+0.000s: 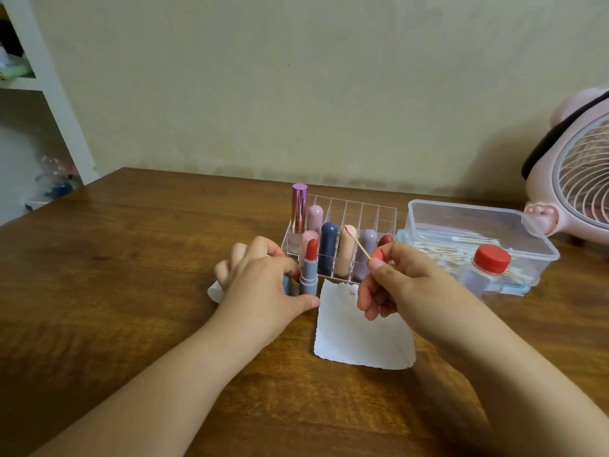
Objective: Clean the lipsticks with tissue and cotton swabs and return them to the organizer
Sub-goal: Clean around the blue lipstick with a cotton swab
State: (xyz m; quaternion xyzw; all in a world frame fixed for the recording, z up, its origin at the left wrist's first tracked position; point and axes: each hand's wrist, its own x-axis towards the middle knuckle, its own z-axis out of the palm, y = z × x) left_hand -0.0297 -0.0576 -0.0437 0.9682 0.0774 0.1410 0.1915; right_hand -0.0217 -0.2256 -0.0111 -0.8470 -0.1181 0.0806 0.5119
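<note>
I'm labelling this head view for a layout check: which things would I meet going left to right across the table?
Left hand → open red lipstick → navy lipstick → right hand holding the cotton swab → red-capped bottle → pink fan.

Two bare forearms in frame, entering from 7 and 5 o'clock. Left hand (260, 278) and right hand (392, 282) were both ungloved. Fingernails were short and unpainted where they showed.
</note>
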